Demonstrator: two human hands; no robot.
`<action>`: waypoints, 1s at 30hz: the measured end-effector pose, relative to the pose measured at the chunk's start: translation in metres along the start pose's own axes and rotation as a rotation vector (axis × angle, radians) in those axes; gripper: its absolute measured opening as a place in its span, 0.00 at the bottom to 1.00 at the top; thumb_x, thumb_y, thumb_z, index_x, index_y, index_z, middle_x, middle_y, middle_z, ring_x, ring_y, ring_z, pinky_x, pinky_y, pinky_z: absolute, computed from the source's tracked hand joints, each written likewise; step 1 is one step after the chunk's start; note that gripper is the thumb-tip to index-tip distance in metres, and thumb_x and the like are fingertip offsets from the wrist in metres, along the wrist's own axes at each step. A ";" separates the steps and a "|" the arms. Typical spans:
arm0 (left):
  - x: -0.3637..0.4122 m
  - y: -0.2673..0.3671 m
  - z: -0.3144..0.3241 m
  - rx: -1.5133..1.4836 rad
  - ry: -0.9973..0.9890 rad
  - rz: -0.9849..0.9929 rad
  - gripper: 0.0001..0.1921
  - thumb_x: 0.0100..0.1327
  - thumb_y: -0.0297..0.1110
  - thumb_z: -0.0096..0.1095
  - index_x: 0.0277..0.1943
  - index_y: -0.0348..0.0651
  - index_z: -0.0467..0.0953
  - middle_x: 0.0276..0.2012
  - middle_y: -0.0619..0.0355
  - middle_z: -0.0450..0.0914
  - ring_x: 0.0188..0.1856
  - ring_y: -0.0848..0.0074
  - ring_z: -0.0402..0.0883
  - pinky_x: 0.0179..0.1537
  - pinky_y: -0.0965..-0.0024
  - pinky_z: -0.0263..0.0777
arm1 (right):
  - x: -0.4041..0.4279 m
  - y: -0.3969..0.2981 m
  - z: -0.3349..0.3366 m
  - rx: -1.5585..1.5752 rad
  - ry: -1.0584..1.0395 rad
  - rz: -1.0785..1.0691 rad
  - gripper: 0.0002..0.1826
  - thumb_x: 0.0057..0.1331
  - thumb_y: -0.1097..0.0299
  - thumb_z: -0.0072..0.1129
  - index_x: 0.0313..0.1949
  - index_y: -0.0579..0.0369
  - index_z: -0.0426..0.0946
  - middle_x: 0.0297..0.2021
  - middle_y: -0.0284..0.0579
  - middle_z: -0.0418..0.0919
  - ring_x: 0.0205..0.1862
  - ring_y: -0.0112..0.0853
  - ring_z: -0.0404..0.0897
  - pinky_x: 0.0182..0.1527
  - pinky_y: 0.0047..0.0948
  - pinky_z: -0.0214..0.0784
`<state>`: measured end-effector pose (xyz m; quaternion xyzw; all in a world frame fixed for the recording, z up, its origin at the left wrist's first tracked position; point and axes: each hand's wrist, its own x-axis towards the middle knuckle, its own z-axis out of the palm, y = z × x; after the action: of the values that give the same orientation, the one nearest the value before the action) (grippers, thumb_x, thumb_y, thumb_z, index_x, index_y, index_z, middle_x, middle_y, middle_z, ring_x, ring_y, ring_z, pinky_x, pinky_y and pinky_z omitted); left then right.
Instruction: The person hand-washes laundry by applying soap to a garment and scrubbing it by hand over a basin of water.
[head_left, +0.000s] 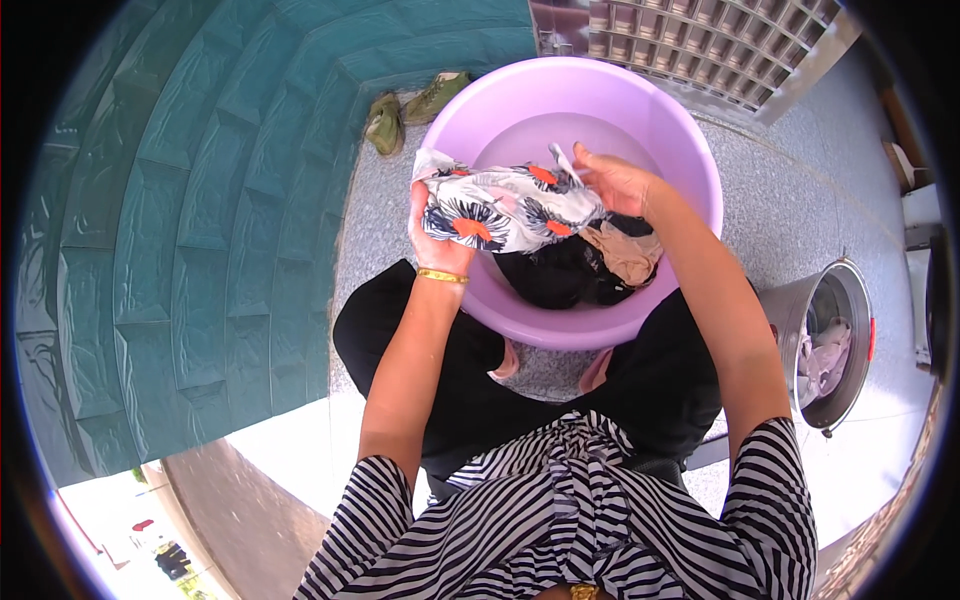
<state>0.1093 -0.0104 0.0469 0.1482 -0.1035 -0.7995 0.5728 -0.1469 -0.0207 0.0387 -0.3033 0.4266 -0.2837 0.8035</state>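
Observation:
A white cloth printed with black and orange flowers (510, 206) is stretched above a large pink-purple plastic basin (694, 172). My left hand (439, 236), with a gold bracelet at the wrist, grips its left end. At its right end is my right hand (616, 184), fingers spread beside a raised edge of the fabric; whether they pinch it I cannot tell. Below, in water in the basin, lie black garments (547, 277) and a beige cloth (626, 255).
A metal bucket (784, 311) holding a pale pink cloth (825, 360) stands at the right. Green shoes (385, 124) sit by the teal tiled wall (225, 225). A metal lattice panel (690, 45) is behind the basin. My knees flank the basin's near side.

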 end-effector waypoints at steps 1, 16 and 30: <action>-0.001 -0.008 0.019 -0.001 0.051 0.002 0.20 0.60 0.49 0.44 0.43 0.40 0.69 0.37 0.52 0.75 0.41 0.62 0.73 0.44 0.58 0.67 | 0.009 0.030 -0.012 0.128 -0.011 0.073 0.36 0.56 0.38 0.43 0.51 0.59 0.61 0.45 0.50 0.67 0.47 0.35 0.69 0.48 0.34 0.64; -0.012 0.006 0.001 0.011 0.094 0.024 0.20 0.59 0.44 0.46 0.49 0.40 0.66 0.45 0.50 0.72 0.49 0.60 0.69 0.53 0.55 0.59 | -0.023 -0.012 0.029 0.163 0.044 -0.403 0.11 0.60 0.63 0.51 0.41 0.51 0.69 0.34 0.34 0.74 0.34 0.24 0.75 0.38 0.26 0.70; 0.037 -0.033 0.082 1.368 -0.553 0.036 0.55 0.34 0.42 0.75 0.62 0.36 0.44 0.58 0.47 0.56 0.61 0.64 0.53 0.60 0.68 0.47 | -0.080 -0.125 0.073 -0.443 -0.238 -0.362 0.16 0.58 0.69 0.52 0.46 0.59 0.68 0.36 0.35 0.75 0.36 0.19 0.74 0.42 0.19 0.68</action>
<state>0.0400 -0.0346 0.1080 0.2635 -0.7221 -0.5548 0.3184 -0.1474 -0.0277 0.2043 -0.5733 0.3199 -0.2847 0.6985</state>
